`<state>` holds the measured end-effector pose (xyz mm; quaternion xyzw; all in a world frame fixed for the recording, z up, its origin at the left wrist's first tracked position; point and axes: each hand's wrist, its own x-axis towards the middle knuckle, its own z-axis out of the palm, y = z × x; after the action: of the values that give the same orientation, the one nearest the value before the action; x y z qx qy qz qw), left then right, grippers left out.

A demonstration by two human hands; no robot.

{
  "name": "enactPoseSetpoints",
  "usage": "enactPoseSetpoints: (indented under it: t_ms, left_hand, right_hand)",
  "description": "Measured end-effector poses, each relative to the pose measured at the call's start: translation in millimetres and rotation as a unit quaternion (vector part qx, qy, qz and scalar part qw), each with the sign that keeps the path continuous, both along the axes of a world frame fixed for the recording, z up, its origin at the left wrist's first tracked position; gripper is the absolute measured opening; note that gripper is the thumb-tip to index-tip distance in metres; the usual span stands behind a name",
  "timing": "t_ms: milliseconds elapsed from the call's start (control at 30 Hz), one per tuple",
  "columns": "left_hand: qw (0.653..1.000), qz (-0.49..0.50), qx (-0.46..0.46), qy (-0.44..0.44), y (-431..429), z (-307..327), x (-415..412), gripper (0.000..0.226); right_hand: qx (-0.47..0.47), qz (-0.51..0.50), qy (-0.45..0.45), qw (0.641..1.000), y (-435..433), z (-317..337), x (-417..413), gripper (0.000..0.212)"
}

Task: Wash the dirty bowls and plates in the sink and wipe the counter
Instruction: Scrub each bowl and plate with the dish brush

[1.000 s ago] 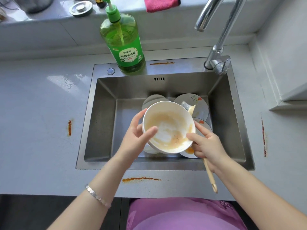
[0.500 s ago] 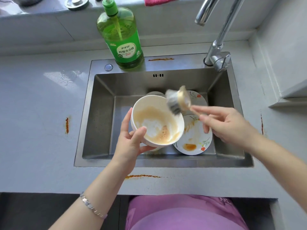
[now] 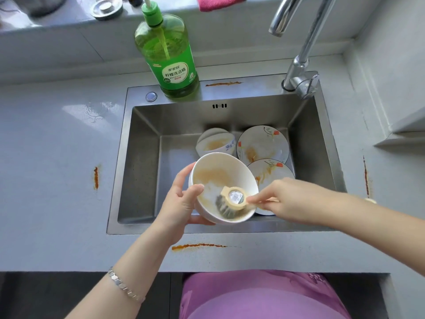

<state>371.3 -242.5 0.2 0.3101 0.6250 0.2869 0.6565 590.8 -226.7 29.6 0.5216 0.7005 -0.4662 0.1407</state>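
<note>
My left hand grips a white bowl smeared with brown sauce, tilted above the front of the steel sink. My right hand pinches the wooden handle of a dish brush, whose round head with dark bristles lies inside the bowl against its lower wall. In the sink behind lie another dirty bowl and two flowered plates, the farther plate and the nearer plate, both stained with sauce.
A green dish soap bottle stands on the sink's back ledge beside the faucet. Orange sauce streaks mark the counter: the left streak, the front streak, the right streak and the back ledge streak. A pink cloth lies on the sill.
My right hand swung the brush up out from under the bowl and then down, so its head now sits inside the bowl. My left hand kept its hold on the bowl.
</note>
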Motion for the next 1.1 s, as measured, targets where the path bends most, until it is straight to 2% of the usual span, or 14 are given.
enactPoseSetpoints:
  t_ms: [100,233,367,433,500,600,733,800,900,933,1000,1100]
  left_hand:
    - [1.0,0.008,-0.004,0.008,-3,-3,4,0.044]
    - [0.999,0.019,0.013,0.024,2,-1,1,0.042]
    - [0.996,-0.025,0.042,0.069,7,6,9,0.041]
    - [0.995,-0.053,0.041,0.067,10,9,6,0.041]
    - [0.993,-0.095,0.029,0.066,12,11,-1,0.043]
    - [0.985,-0.156,0.004,0.079,12,12,-2,0.043]
    - [0.98,-0.182,-0.016,0.079,13,11,6,0.043]
    - [0.982,-0.169,-0.019,0.084,15,12,8,0.041]
    - [0.985,-0.138,-0.022,0.096,18,12,8,0.038]
    - [0.986,-0.135,-0.022,0.098,19,11,7,0.037]
    - [0.986,-0.135,-0.024,0.097,18,10,7,0.038]
    - [0.989,-0.121,-0.027,0.084,17,9,7,0.04]
  right_hand:
    - [-0.073,-0.035,0.076,0.994,-6,-1,-12,0.027]
    - [-0.059,-0.08,0.053,0.994,3,-11,4,0.027]
    - [-0.183,-0.121,0.161,0.962,4,-14,-3,0.029]
    - [-0.224,-0.124,0.149,0.955,11,-14,8,0.03]
    - [-0.236,-0.093,0.096,0.962,18,-12,23,0.03]
    - [-0.19,-0.011,0.013,0.982,24,-4,28,0.027]
    - [-0.036,0.04,-0.072,0.996,30,-4,25,0.025]
    - [-0.023,0.045,-0.065,0.997,24,-2,22,0.026]
    - [-0.084,0.045,-0.028,0.995,12,5,21,0.029]
    - [-0.078,0.045,-0.026,0.996,10,6,23,0.029]
    - [-0.033,0.032,-0.036,0.998,12,8,29,0.028]
    - [0.074,0.017,-0.097,0.992,14,8,37,0.03]
